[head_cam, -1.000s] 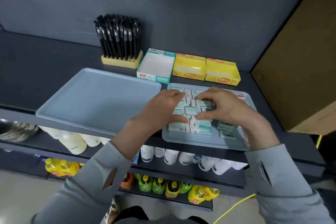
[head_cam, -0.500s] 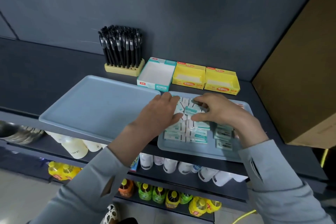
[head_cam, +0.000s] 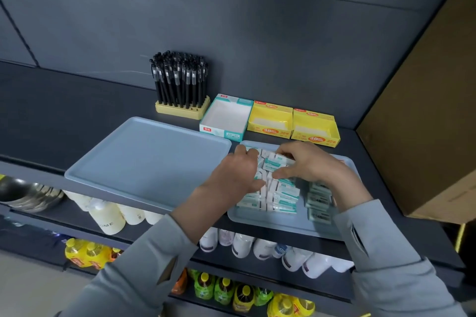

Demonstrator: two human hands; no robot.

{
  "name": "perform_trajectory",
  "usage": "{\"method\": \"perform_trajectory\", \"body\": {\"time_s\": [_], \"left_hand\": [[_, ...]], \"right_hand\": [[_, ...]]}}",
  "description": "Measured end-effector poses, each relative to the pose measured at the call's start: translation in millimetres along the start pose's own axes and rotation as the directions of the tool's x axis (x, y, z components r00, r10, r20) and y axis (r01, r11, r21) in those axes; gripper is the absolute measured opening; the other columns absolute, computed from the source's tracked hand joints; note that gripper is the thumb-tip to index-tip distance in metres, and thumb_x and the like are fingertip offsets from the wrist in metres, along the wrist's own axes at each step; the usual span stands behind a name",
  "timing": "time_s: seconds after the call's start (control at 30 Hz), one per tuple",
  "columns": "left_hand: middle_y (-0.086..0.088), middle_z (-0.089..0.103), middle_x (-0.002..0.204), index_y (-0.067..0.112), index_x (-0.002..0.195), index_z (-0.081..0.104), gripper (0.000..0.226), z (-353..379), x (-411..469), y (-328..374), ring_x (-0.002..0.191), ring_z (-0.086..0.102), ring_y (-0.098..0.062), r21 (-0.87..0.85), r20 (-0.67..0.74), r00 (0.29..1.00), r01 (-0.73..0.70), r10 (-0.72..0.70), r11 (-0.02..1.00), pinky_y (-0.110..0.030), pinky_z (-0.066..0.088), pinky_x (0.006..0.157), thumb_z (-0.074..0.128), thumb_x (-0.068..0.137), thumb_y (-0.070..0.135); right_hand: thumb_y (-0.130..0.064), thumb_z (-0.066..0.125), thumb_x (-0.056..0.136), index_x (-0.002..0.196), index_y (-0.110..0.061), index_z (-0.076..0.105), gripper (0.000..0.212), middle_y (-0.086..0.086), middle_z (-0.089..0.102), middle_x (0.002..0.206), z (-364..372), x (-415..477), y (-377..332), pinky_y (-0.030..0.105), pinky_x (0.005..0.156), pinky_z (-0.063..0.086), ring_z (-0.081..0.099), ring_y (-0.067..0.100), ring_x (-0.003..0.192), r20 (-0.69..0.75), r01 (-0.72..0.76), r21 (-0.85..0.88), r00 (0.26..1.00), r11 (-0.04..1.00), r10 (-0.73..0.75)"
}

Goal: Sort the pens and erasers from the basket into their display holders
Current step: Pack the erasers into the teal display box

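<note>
On the near right tray (head_cam: 270, 224), the left hand (head_cam: 237, 175) and right hand (head_cam: 313, 165) are curling round a cluster of wrapped erasers (head_cam: 280, 195), squeezing it from both sides, likely gathering them to lift as one block into the empty teal box (head_cam: 226, 117) waiting just beyond.

From here I see a smooth pale-blue plastic tray (head_cam: 144, 162) with a soft sheen, erasers (head_cam: 279, 198) in printed paper sleeves, cardboard boxes (head_cam: 270, 131), glossy black plastic pens (head_cam: 180, 80), a matt dark shelf (head_cam: 64, 110), and grey cloth cuffs (head_cam: 134, 278).
</note>
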State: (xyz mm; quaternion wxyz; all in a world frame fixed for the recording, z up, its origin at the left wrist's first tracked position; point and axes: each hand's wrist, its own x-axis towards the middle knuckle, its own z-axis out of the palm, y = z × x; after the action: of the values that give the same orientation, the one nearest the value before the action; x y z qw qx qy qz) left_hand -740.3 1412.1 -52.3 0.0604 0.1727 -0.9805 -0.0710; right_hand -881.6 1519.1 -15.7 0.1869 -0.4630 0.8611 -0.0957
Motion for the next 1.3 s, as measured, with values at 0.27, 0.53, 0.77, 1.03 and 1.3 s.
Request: {"method": "perform_trajectory", "body": {"time_s": [0.27, 0.53, 0.77, 1.03, 1.3], "left_hand": [[-0.014, 0.05, 0.121, 0.006, 0.133, 0.043, 0.048, 8, -1, 3, 0.102, 0.052, -0.026, 0.002, -0.053, 0.997, 0.051, -0.051, 0.999, -0.029, 0.04, 0.085, 0.055, 0.093, 0.03], [-0.013, 0.045, 0.123, 0.008, 0.13, 0.044, 0.045, 14, 6, -4, 0.102, 0.052, -0.025, -0.082, -0.06, 0.996, 0.058, -0.063, 0.995, -0.028, 0.041, 0.088, 0.055, 0.093, 0.03], [-0.01, 0.06, 0.111, 0.008, 0.121, 0.051, 0.037, 8, 21, -28, 0.1, 0.057, -0.025, -0.611, -0.044, 0.937, 0.249, -0.346, 0.752, -0.032, 0.046, 0.082, 0.063, 0.09, 0.025], [-0.014, 0.066, 0.092, 0.0, 0.099, 0.061, 0.014, -2, 38, -24, 0.078, 0.06, -0.017, -0.702, 0.497, 0.804, 0.153, -0.325, -0.695, -0.025, 0.048, 0.064, 0.058, 0.096, 0.013], [-0.019, 0.07, 0.111, 0.002, 0.115, 0.064, 0.05, -14, 53, -39, 0.104, 0.067, -0.031, -0.607, 0.477, 0.854, 0.149, -0.209, -0.781, -0.048, 0.052, 0.093, 0.055, 0.093, 0.046]], "right_hand": [[-0.039, 0.082, 0.074, 0.101, -0.029, 0.065, 0.034, -0.008, 0.064, 0.103, 0, 2, 10, 0.04, 0.088, 0.049, 0.057, 0.018, 0.1, -0.15, -0.06, 0.138, 0.985, 0.989, 0.08], [-0.043, 0.069, 0.086, 0.097, -0.021, 0.054, 0.028, -0.005, 0.058, 0.091, -1, 3, 8, 0.029, 0.058, 0.034, 0.053, 0.017, 0.082, -0.255, -0.053, 0.174, 0.962, 0.983, 0.097], [-0.044, 0.048, 0.1, 0.112, -0.016, 0.05, 0.031, 0.0, 0.059, 0.103, 2, 13, 0, 0.027, 0.062, 0.039, 0.056, 0.017, 0.088, -0.218, -0.038, 0.346, 0.969, 0.937, 0.12], [-0.038, 0.053, 0.099, 0.102, -0.005, 0.062, 0.034, 0.006, 0.067, 0.081, 16, 41, -29, 0.035, 0.065, 0.048, 0.058, 0.014, 0.062, -0.149, 0.029, 0.734, 0.982, 0.678, 0.12], [-0.038, 0.039, 0.104, 0.112, -0.017, 0.065, 0.034, 0.007, 0.069, 0.106, 7, 68, -60, 0.039, 0.093, 0.05, 0.067, 0.025, 0.095, -0.207, 0.064, 0.458, 0.978, 0.887, 0.036]]}}
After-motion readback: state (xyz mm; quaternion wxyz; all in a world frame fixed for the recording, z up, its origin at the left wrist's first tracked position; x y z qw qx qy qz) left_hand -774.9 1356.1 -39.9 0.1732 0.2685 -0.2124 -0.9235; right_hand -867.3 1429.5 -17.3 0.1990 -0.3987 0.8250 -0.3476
